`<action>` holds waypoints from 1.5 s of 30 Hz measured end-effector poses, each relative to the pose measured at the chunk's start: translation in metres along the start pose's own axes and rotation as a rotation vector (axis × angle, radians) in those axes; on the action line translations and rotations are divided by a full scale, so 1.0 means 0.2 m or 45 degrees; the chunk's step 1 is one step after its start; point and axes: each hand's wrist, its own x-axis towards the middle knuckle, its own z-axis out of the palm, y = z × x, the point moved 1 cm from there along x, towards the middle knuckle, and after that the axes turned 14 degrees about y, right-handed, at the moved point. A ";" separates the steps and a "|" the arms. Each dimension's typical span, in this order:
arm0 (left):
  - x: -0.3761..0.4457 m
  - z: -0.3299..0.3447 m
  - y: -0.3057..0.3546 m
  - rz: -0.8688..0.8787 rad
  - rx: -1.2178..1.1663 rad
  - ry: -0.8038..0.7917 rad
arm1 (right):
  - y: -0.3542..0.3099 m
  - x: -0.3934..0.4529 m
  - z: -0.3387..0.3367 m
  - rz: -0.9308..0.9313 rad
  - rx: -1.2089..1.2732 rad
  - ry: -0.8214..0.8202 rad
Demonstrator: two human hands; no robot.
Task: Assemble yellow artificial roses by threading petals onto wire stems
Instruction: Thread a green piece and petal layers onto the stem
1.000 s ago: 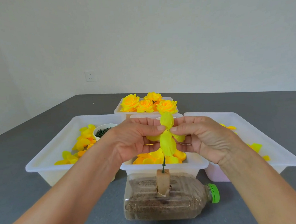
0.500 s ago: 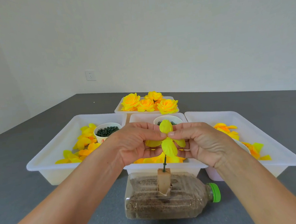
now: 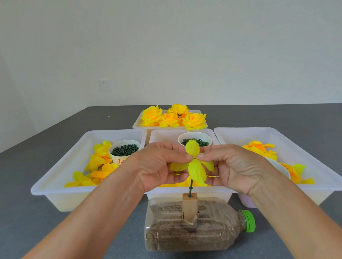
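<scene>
A yellow petal piece (image 3: 196, 169) with several lobes sits at the top of a green wire stem (image 3: 190, 188). The stem stands in a wooden block (image 3: 190, 207) set into a lying plastic bottle filled with soil (image 3: 193, 233). My left hand (image 3: 158, 166) pinches the petal piece at its centre from the left, and my right hand (image 3: 229, 165) pinches it from the right. The fingertips of both hands meet just above the stem. The stem's top is hidden by the petals.
Three white bins stand behind the bottle: the left bin (image 3: 55, 190) with loose petals and a cup of green parts (image 3: 124, 151), the middle bin (image 3: 160, 134) with another cup (image 3: 196, 140), the right bin (image 3: 321, 177) with petals. A far tray (image 3: 137, 124) holds finished roses (image 3: 173, 118).
Both hands with the petal piece have lowered slightly toward the stem. The grip on the petals stays the same.
</scene>
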 end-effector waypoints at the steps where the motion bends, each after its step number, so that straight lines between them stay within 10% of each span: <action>1: 0.00 0.00 0.00 -0.004 -0.007 0.000 | 0.00 0.00 0.00 0.003 -0.002 0.008; 45: 0.01 -0.04 -0.15 -0.062 0.252 0.001 | 0.18 0.05 0.00 0.100 -0.130 0.109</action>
